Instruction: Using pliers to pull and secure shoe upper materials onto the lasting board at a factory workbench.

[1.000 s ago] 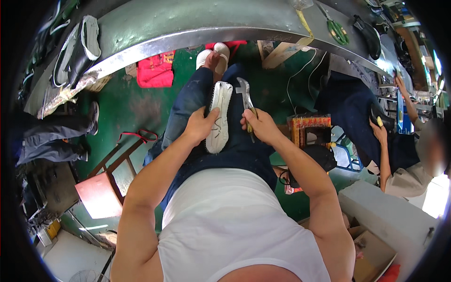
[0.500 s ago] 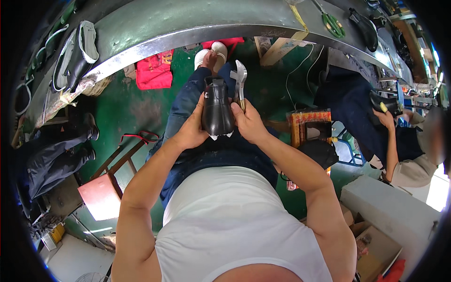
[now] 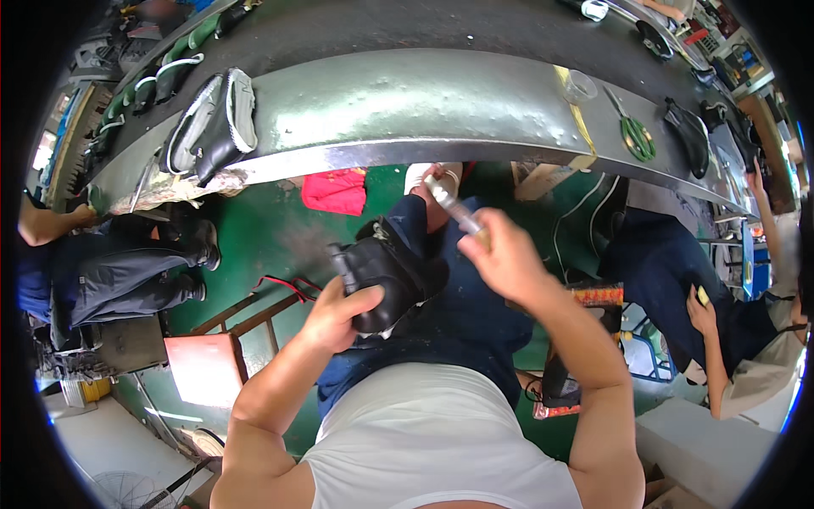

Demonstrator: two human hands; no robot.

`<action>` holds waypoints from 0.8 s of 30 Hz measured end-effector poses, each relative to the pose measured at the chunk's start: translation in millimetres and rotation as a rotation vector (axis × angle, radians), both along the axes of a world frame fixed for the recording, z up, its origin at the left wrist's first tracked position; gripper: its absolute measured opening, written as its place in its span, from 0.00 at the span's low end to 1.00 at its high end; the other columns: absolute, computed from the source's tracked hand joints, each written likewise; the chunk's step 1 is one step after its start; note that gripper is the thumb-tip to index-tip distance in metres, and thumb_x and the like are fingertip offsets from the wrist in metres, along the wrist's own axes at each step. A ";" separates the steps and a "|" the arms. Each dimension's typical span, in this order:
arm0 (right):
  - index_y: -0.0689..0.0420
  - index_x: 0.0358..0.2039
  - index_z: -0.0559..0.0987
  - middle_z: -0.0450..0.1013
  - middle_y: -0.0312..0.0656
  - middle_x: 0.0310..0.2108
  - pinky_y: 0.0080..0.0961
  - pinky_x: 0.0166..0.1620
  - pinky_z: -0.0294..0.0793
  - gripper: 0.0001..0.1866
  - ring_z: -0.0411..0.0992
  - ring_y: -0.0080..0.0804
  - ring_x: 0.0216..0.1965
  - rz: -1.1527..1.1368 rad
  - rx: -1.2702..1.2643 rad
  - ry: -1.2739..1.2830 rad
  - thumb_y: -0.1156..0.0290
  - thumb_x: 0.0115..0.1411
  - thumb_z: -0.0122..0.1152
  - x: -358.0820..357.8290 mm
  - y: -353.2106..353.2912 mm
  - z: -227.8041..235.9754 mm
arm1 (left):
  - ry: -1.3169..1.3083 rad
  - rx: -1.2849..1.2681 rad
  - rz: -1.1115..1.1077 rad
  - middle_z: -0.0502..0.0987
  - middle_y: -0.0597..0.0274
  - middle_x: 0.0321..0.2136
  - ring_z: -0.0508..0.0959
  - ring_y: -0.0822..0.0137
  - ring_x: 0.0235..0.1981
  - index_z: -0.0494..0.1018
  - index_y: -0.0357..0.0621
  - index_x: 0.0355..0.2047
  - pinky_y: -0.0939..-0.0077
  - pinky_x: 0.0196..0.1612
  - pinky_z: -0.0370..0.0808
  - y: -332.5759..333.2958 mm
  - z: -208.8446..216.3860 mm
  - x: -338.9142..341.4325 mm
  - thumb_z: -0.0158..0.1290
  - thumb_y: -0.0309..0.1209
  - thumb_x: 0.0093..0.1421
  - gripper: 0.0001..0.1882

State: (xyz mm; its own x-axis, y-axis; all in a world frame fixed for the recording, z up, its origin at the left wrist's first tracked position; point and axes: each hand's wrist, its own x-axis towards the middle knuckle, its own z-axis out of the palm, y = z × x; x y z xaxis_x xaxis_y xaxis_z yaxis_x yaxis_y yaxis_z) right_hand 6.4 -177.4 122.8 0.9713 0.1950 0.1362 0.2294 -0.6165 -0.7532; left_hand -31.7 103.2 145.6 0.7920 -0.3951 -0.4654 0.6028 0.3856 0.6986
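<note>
My left hand grips a black leather shoe over my lap, thumb pressed on its side. The shoe is tilted, and a bit of white shows at its lower edge. To its right and apart from it, my right hand is closed round the handle of metal lasting pliers. Motion blurs the pliers; their head points up and left toward the bench, and their jaws cannot be made out.
Ahead runs a metal-edged workbench bearing black shoes, green-handled scissors, a clear cup and another black shoe. Co-workers sit left and right. A stool stands left; a red bag lies under the bench.
My hands have moved apart. The left hand has tilted the shoe and brought it left; the right has swung the pliers away rightward. The view has tipped up, showing more bench.
</note>
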 end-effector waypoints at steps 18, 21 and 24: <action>0.61 0.47 0.73 0.75 0.51 0.41 0.43 0.48 0.71 0.23 0.73 0.52 0.44 -0.287 -0.315 -0.450 0.60 0.57 0.66 177.4 -84.4 4.7 | -0.891 1.150 0.232 0.75 0.42 0.52 0.76 0.53 0.54 0.54 0.33 0.64 0.66 0.57 0.71 -59.0 16.5 451.7 0.65 0.49 0.52 0.50; 0.61 0.47 0.73 0.75 0.51 0.42 0.42 0.49 0.71 0.23 0.73 0.51 0.45 -0.308 -0.303 -0.385 0.61 0.56 0.67 174.3 -92.6 4.1 | -0.804 1.446 0.079 0.73 0.42 0.55 0.74 0.48 0.57 0.55 0.33 0.64 0.63 0.61 0.69 -71.0 0.5 454.4 0.64 0.52 0.51 0.50; 0.60 0.47 0.73 0.75 0.50 0.42 0.41 0.49 0.72 0.23 0.73 0.51 0.45 -0.312 -0.318 -0.420 0.61 0.56 0.67 177.2 -89.6 4.9 | -0.977 1.803 -0.029 0.70 0.41 0.58 0.70 0.50 0.61 0.59 0.33 0.63 0.64 0.64 0.66 -49.7 17.9 451.6 0.62 0.47 0.53 0.45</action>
